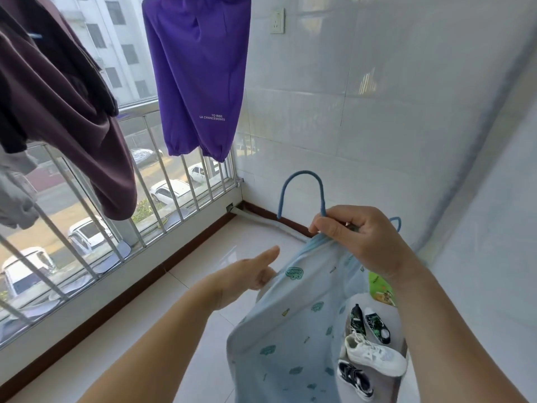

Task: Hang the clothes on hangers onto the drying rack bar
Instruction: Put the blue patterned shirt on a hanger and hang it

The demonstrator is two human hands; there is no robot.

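A light blue garment (293,330) with small green prints hangs from a blue hanger (302,184), whose hook curves up above my hands. My right hand (357,237) grips the hanger's neck together with the top of the garment. My left hand (250,274) is stretched out, thumb up, fingers tucked behind the garment's left edge. Purple trousers (200,77) with white lettering hang from above at the top centre. A dark maroon garment (66,112) hangs at the upper left. The rack bar itself is out of view.
A metal window railing (151,175) runs along the left, with parked cars on the street below. White tiled wall (363,97) stands ahead with a socket (277,21). Several shoes (369,347) and a green packet (380,289) lie on the floor at lower right. A grey garment (14,199) hangs far left.
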